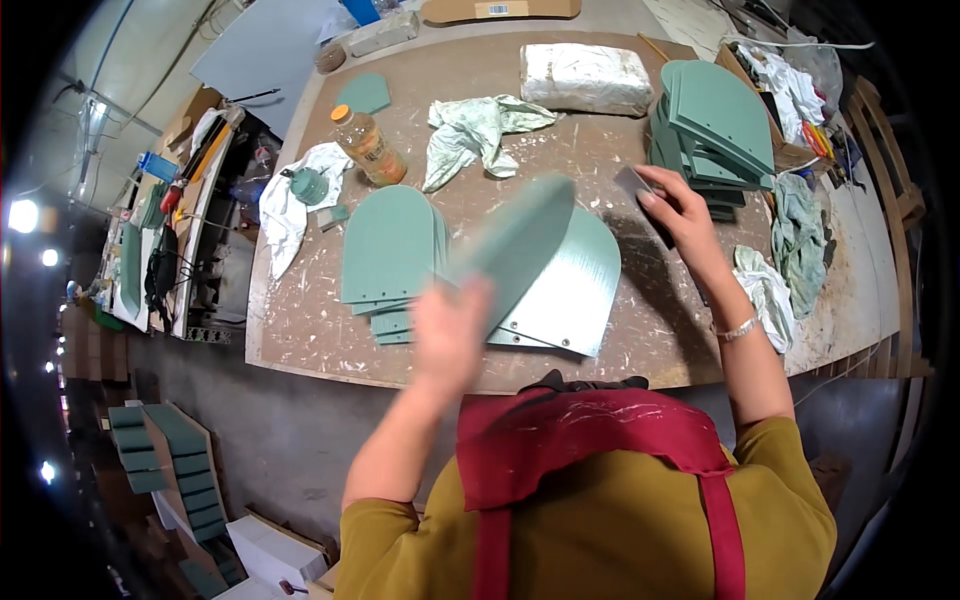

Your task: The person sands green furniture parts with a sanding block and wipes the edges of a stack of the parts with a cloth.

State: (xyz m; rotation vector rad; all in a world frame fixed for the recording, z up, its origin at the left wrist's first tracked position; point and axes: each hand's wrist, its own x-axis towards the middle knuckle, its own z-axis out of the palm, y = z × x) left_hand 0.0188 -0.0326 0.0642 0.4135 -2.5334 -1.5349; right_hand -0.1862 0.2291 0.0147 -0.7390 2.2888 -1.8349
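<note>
My left hand [452, 325], blurred by motion, grips the lower edge of a green round-topped panel [530, 235] that is tilted up off the table and smeared too. Below it lies another round-topped panel [580, 285], its surface shiny, with small holes along the straight edge. Between the thumb and fingers of my right hand [682, 212] is a thin, dark grey rectangular piece [632, 182]; its exact kind does not show. Just left of my left hand is a stack of green panels [388, 245]. A taller stack [715, 115] stands at the far right.
A plastic bottle with an orange cap [370, 145], a stained cloth [480, 135] and a white wrapped block [585, 80] sit on the worn table [300, 340]. More rags [798, 235] lie at the right. A rack of green pieces [185, 470] stands at lower left.
</note>
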